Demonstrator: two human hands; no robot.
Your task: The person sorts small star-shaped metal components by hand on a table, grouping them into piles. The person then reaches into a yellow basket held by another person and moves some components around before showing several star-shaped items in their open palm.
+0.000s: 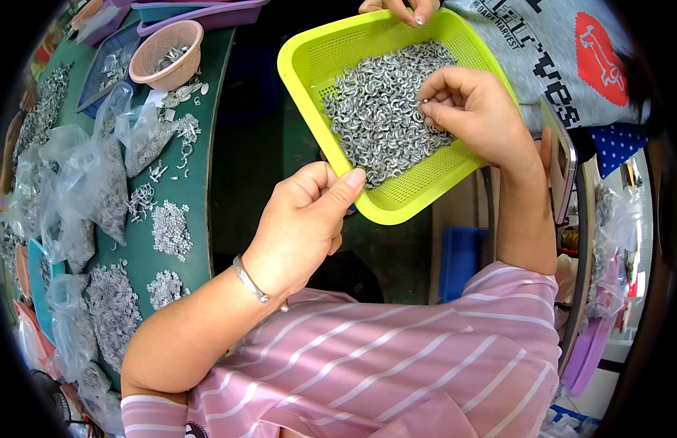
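Observation:
A lime-green plastic basket (397,212) with mesh sides is held tilted in front of me. Small curved silver metal pieces (389,109) lie heaped in it. My left hand (305,215) grips the basket's near left rim, thumb on top and fingers curled below. Over the heap is my right hand (473,109), its thumb and fingertips pinched together; whatever is between them is too small to make out. Another person's hand (400,9) reaches over the far rim, fingertips close together.
At left, a green table (189,153) carries plastic bags (108,175) of metal parts, loose piles (112,310) and a pink basket (167,55). A person in a grey shirt (528,51) is at the far right. A phone (561,160) appears beside my right forearm, a blue bin (462,263) below.

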